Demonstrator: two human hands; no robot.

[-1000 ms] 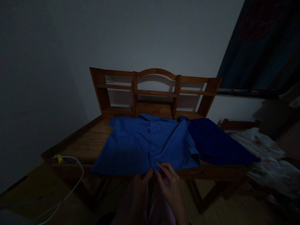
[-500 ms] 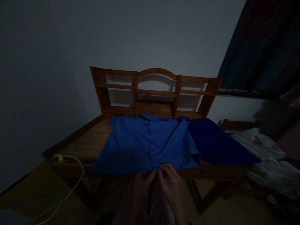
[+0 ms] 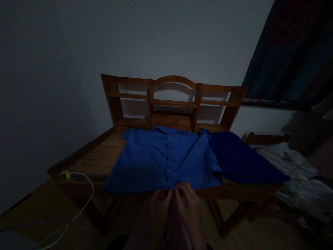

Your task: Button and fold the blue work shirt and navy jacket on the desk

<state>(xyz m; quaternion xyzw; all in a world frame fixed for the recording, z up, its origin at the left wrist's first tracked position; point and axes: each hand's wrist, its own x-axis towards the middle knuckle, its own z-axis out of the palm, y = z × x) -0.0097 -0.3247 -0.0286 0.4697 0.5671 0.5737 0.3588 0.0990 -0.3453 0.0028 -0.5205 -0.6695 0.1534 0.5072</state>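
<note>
A blue button-up shirt (image 3: 148, 159) lies spread over the desk, its collar toward the shelf and its buttoned front running down to the near edge. At the bottom of that front, my left hand (image 3: 159, 205) pinches the shirt's hem. Close beside it, my right hand (image 3: 189, 203) is closed on the same bit of the front, thumb and fingertips together. The fingertips of both hands nearly meet. Whether a button sits between them is too dark and small to make out.
Right of the shirt lies a darker blue cloth (image 3: 241, 159). A wooden shelf unit (image 3: 173, 103) stands at the back of the desk (image 3: 96, 154). A white cable (image 3: 90, 198) hangs off the left corner by a yellow object (image 3: 67, 175). Plastic bags (image 3: 291, 166) are at the right.
My right fingers have drawn in closer together at the shirt's hem, and my left fingers have curled more tightly. The shirt has barely shifted.
</note>
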